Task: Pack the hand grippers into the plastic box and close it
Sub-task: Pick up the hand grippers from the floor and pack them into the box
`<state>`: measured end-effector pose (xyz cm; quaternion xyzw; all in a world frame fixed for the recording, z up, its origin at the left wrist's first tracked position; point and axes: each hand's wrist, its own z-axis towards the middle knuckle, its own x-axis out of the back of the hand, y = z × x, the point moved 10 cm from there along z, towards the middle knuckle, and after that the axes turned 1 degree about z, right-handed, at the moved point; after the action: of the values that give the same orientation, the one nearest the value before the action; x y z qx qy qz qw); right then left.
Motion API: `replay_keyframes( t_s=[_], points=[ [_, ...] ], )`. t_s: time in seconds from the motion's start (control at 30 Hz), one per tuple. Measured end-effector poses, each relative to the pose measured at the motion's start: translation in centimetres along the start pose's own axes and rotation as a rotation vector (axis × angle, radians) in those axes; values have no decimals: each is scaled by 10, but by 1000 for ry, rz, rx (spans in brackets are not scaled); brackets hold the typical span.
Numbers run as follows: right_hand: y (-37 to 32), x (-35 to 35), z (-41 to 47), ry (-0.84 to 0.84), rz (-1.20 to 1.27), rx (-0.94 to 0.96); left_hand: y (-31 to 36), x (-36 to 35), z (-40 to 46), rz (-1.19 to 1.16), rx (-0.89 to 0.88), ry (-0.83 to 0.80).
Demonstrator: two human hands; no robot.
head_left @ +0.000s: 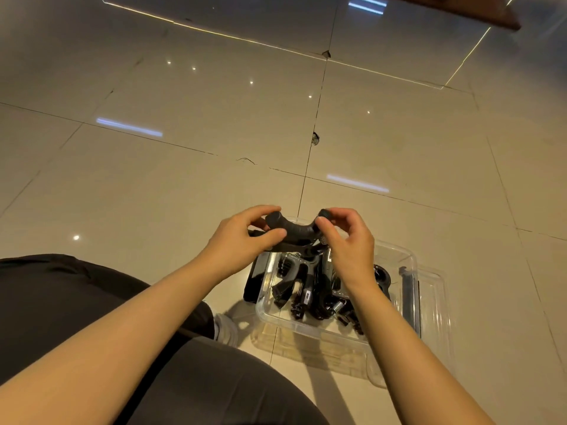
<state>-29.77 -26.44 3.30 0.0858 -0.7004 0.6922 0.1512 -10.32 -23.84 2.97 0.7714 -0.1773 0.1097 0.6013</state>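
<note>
A black hand gripper (299,230) is held above the far end of a clear plastic box (310,328) on the tiled floor. My left hand (242,240) pinches its left handle between thumb and fingers. My right hand (346,240) pinches the right handle's tip. Inside the box lie several more black hand grippers (306,289) with metal springs, partly hidden by my right wrist. The clear lid (432,299) lies under and to the right of the box, with a dark latch strip (409,299) beside the box's right wall.
A flat black object (253,283) lies against the box's left side. My dark-trousered legs (92,302) fill the lower left, with a white shoe (225,328) near the box. A wooden furniture edge (478,10) shows at the top right. Glossy beige tiles spread ahead.
</note>
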Motion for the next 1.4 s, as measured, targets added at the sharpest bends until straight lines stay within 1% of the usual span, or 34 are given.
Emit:
replay_keyframes(
  t_s=[0.1, 0.17, 0.23, 0.3, 0.37, 0.43, 0.5, 0.53, 0.6, 0.67, 0.73, 0.77, 0.83, 0.9, 0.93, 1.0, 1.1, 1.17, 1.27, 1.33, 1.4],
  points=[
    [-4, -3, 10, -86, -150, 77, -1, -11, -1, 81, -23, -116],
    [3, -7, 18, -158, -293, 104, -2, -8, 0, 132, -26, -120],
    [20, -21, 25, -289, -494, 137, -6, -4, 1, 197, -17, -125],
    [42, -43, 24, -463, -675, 186, -17, -3, -1, 221, 30, -174],
    [61, -68, 18, -593, -836, 315, -29, -10, -7, 222, 90, -267],
    [81, -93, 10, -664, -979, 441, -37, -21, -12, 280, 119, -366],
    [103, -110, 3, -661, -1084, 496, -45, -27, -16, 337, 131, -420],
    [112, -114, 2, -632, -1108, 484, -48, -28, -17, 348, 137, -432],
    [127, -114, 1, -573, -1114, 396, -53, -29, -16, 352, 142, -439],
    [138, -109, 0, -541, -1082, 311, -57, -29, -14, 366, 140, -436],
    [140, -98, -3, -504, -1046, 282, -58, -32, -12, 430, 103, -440],
    [139, -92, -6, -491, -1036, 293, -56, -34, -12, 509, 52, -444],
    [141, -81, -19, -519, -1042, 311, -45, -41, -11, 732, -130, -441],
    [149, -76, -37, -613, -1064, 279, -36, -55, -11, 900, -308, -457],
    [155, -75, -45, -662, -1080, 245, -37, -63, -11, 967, -359, -486],
    [166, -74, -53, -716, -1101, 154, -51, -80, -13, 1120, -396, -582],
    [164, -82, -49, -661, -1117, 99, -82, -95, -18, 1312, -344, -746],
    [162, -90, -46, -651, -1131, 86, -90, -95, -18, 1355, -305, -779],
    [159, -93, -46, -646, -1154, 111, -89, -91, -18, 1370, -291, -784],
    [159, -90, -47, -655, -1160, 104, -81, -92, -20, 1376, -353, -772],
    [160, -88, -48, -673, -1157, 91, -67, -93, -20, 1359, -458, -712]
  ],
)
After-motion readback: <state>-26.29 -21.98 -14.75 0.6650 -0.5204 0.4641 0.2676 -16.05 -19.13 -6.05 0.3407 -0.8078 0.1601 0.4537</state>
